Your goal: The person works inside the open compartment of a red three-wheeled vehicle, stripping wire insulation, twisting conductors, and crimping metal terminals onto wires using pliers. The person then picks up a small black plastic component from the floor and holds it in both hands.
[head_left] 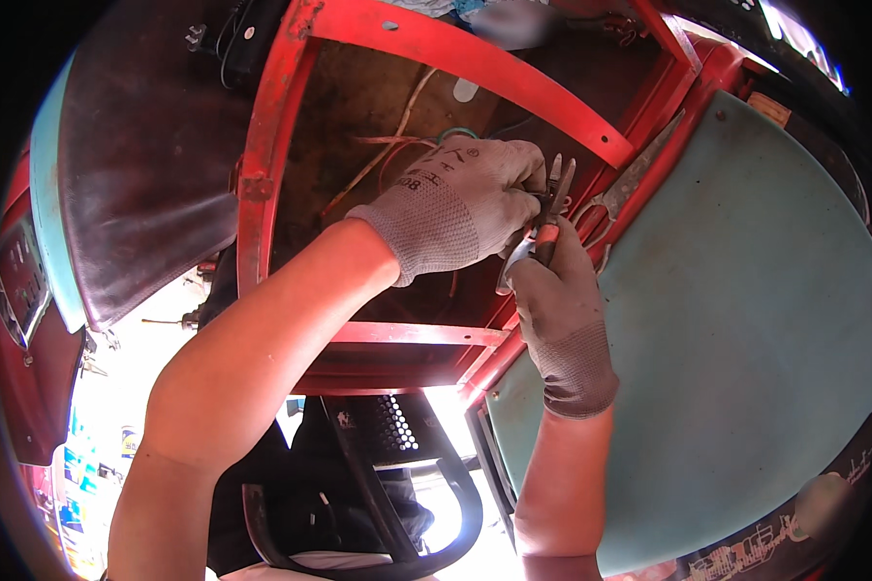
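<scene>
My right hand (564, 320), in a grey knit glove, is closed around a pair of pliers (549, 235) with an orange band on the handle; the jaws point up and away. My left hand (465, 198), in a matching glove with dark print on its back, has its fingers curled in right beside the pliers. What those fingers pinch is hidden. Thin red and green wires (397, 141) show behind the left glove. A pair of scissors (639, 176) lies along the red rail to the right of both hands.
A red metal frame (260, 145) surrounds an open bay with a brown, stained floor (358, 92). To the right is a large teal panel (727, 320); to the left, a dark maroon panel (155, 165). A black tubular bar (470, 513) stands at the near side.
</scene>
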A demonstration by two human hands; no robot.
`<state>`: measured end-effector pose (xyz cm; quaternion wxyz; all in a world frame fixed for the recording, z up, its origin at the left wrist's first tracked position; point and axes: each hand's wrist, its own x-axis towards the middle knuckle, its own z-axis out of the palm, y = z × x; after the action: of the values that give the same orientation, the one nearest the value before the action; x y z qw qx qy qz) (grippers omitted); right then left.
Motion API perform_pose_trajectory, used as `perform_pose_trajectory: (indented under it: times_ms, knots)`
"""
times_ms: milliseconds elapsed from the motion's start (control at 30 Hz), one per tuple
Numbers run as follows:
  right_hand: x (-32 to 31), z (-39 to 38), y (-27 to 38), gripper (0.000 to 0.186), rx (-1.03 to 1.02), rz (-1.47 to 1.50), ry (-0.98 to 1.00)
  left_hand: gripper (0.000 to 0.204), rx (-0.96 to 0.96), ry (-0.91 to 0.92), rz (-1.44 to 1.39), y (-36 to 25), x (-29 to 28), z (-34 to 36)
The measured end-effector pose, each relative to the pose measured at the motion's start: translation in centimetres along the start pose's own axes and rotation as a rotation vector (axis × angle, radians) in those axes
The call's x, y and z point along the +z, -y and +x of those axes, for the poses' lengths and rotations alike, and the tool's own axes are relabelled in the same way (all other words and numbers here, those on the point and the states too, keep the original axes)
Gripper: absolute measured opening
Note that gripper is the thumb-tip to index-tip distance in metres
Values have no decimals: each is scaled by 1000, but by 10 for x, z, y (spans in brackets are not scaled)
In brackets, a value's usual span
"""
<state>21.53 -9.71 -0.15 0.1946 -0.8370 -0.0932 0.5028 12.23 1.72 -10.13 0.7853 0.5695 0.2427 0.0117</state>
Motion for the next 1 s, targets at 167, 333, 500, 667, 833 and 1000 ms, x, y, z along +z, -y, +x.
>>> perform_pose_trajectory:
  times_ms: [167,333,500,667,833,1000]
  knots:
    - [-5,2,-10,4,-117,-201,44,11,-15,7,25,-4,-5,3]
    - [-3,3,-16,29,-221,-67,13,13,-114,27,-7,-8,-4,5]
    - [1,7,-18,33,-162,-13,-18,15,-51,18,44,-3,-4,3]
    - [4,10,-25,27,-153,77,-18,16,-92,45,3,-5,-5,3]
    - [14,7,-2,26,109,245,-73,21,-130,54,-111,-8,-6,-2]
    - [16,9,4,22,110,157,-64,32,-340,135,-215,-23,-14,6]
